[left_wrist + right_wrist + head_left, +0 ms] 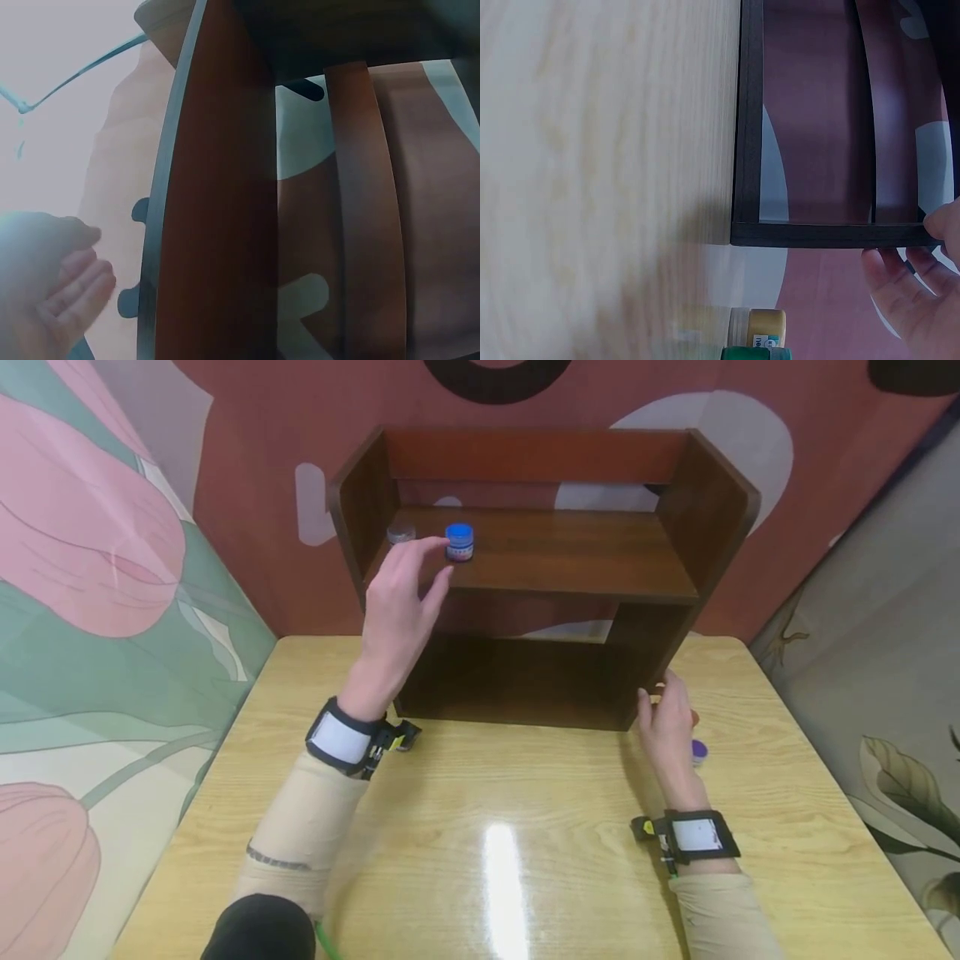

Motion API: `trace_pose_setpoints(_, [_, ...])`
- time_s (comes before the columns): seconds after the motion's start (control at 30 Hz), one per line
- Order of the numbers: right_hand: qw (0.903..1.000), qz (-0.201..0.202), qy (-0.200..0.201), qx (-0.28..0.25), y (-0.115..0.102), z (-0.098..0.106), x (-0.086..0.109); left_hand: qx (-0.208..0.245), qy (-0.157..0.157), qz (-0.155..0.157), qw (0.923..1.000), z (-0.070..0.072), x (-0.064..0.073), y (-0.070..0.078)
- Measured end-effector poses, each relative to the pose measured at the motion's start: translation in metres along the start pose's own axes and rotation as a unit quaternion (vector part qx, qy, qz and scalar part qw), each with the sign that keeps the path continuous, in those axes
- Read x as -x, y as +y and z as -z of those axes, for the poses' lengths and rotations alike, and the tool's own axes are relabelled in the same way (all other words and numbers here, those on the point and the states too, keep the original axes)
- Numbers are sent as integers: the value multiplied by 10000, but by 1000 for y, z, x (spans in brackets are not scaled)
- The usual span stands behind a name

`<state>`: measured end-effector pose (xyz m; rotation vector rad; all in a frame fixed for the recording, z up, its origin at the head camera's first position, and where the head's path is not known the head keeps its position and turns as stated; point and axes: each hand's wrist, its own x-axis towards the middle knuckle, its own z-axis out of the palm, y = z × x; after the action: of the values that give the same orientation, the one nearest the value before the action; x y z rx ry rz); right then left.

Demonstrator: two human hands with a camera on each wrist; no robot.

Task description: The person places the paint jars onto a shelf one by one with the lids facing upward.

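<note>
Beige sleeves (300, 818) are showing; black wrist straps (727, 835) are bearing white patches (339, 739) and small black cameras (407, 736); green cable (325, 939) is protruding.

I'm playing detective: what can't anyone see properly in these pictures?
Head view: the bottom of the clear jar, hidden behind the left hand.
Head view: part of the purple-lidded jar, covered by the right hand.
Head view: the writing on the blue-lidded jar, too small to read.
Right wrist view: the rest of the green thing, cut off by the bottom edge.
</note>
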<state>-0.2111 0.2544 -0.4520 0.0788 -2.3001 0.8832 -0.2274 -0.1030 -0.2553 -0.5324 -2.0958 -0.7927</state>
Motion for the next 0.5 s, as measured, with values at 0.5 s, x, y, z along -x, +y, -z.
trace_pose_setpoints(0.5, [10000, -75, -9, -45, -2, 2, 0, 534, -1137, -1638, 9785, 12, 56, -29])
